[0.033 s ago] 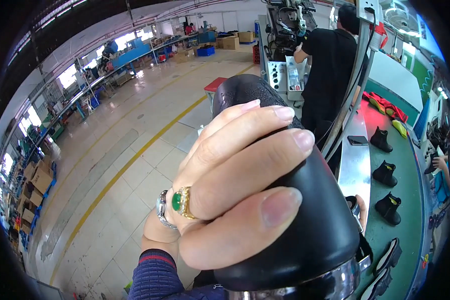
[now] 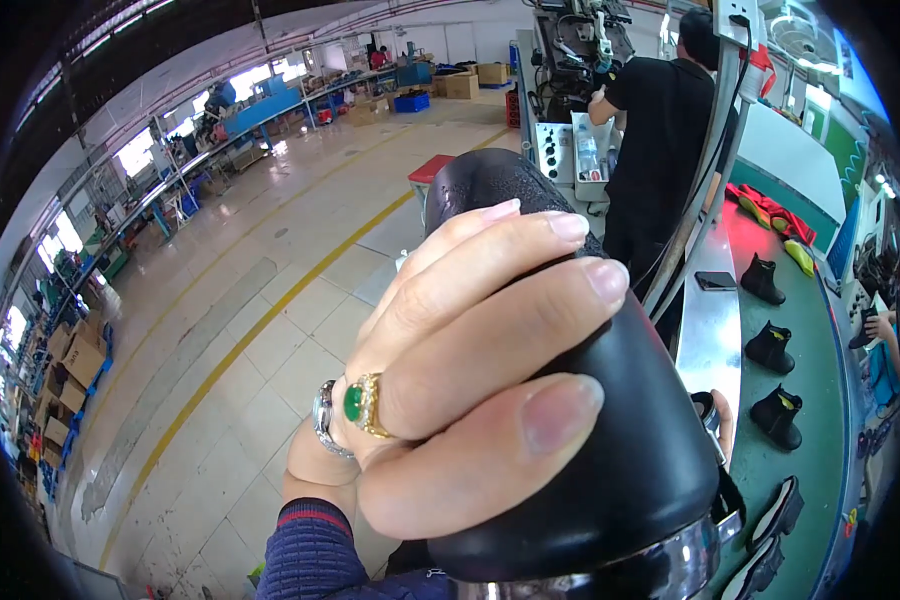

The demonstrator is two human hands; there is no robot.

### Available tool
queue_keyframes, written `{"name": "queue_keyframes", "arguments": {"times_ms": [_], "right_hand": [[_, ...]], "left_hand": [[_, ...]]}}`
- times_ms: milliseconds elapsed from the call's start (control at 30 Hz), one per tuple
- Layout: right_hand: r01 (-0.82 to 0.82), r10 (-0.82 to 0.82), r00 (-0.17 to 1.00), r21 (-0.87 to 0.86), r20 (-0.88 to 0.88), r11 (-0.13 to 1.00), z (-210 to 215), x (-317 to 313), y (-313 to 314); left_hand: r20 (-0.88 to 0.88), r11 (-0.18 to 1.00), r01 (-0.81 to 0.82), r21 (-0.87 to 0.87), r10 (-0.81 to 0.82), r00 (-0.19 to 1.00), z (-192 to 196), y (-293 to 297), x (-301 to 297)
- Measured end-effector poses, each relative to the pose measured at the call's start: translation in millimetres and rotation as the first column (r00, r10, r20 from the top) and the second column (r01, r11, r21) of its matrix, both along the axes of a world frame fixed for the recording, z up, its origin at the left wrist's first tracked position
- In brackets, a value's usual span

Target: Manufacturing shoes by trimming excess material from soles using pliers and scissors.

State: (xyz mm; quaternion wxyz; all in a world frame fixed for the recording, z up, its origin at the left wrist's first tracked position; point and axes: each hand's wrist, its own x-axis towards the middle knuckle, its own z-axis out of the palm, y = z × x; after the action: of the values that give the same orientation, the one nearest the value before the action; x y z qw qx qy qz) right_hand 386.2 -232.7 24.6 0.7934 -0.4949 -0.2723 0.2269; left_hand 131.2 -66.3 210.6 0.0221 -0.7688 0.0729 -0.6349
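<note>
A black object (image 2: 645, 420), smooth with a shiny band at its base, occupies the centre foreground. The left hand (image 2: 480, 350), wearing a green-stone ring (image 2: 355, 403), lies across it, fingers bent and closed against its surface. Beyond its right edge, the right hand (image 2: 724, 415) is mostly hidden; its grip cannot be determined. Farther right, three black ankle boots (image 2: 769, 347) stand along a green bench (image 2: 820, 370). Behind, a person in black (image 2: 660, 150) stands beside machinery (image 2: 580, 50).
</note>
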Motion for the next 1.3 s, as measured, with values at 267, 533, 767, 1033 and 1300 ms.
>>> {"name": "queue_keyframes", "arguments": {"times_ms": [267, 533, 767, 1033, 1300], "right_hand": [[0.067, -0.062, 0.995, -0.06, 0.083, 0.996, 5.6, 2.1, 7.9], [0.051, -0.045, 0.995, -0.071, 0.092, 0.996, 5.5, 1.5, 4.0], [-0.034, 0.035, 0.999, 0.079, -0.018, 0.996, -1.5, 3.6, 8.4], [-0.138, 0.138, 0.99, -0.004, 0.027, 0.99, 15.1, -5.0, 26.4], [-0.335, 0.324, 0.898, -0.016, 0.297, 0.942, 49.9, -32.8, 80.8]], "left_hand": [[-0.029, 0.997, 0.023, -0.068, -0.025, 0.999, -0.6, 4.1, 1.4], [-0.025, 0.998, 0.036, -0.051, -0.038, 0.999, -1.0, 3.9, -0.4], [0.055, 0.998, 0.045, -0.048, -0.042, 0.998, -20.1, 15.8, -1.0], [0.042, 0.98, 0.129, -0.153, -0.124, 0.991, -55.1, 40.3, -39.6], [-0.032, 0.631, 0.111, -0.767, -0.212, 0.977, -112.0, 38.6, -75.8]]}}
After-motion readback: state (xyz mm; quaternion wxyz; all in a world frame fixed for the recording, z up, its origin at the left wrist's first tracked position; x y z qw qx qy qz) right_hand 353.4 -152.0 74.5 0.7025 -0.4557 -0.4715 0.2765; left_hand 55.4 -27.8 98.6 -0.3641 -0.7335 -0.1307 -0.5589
